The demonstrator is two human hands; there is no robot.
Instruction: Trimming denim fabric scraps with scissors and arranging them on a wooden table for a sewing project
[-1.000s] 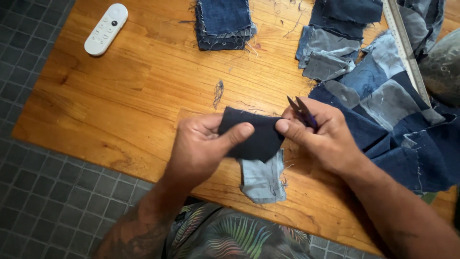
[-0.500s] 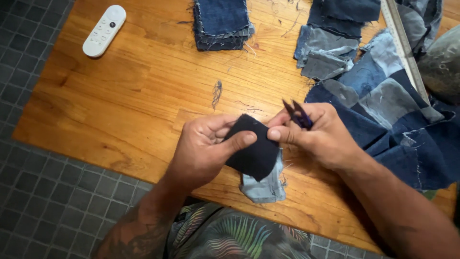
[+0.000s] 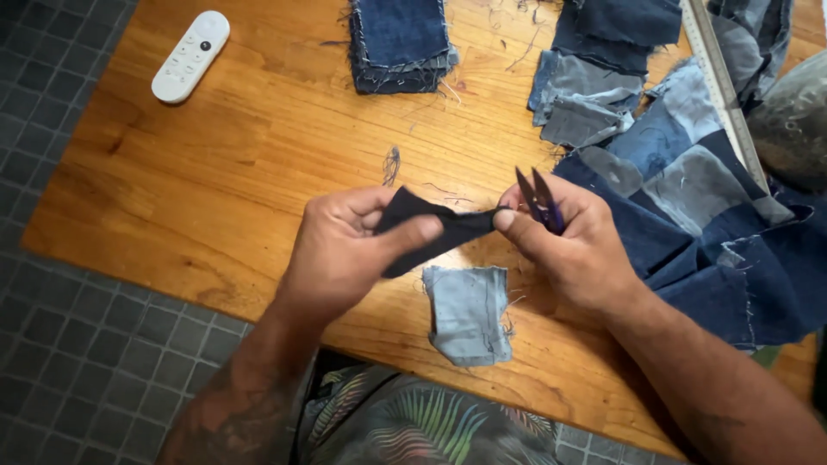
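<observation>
Left hand & right hand pinch dark denim scrap, stretched taut; right also grips snips.

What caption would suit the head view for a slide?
Both hands, left hand and right hand, stretch a dark fabric piece above a wooden table; the right also holds small snips.

One remote, one ruler, one snips, two hands, one dark patch.

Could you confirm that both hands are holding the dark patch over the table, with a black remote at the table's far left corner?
Not quite: the head view shows the remote is white, not black. The left hand and right hand do hold the dark patch over the table.
</observation>
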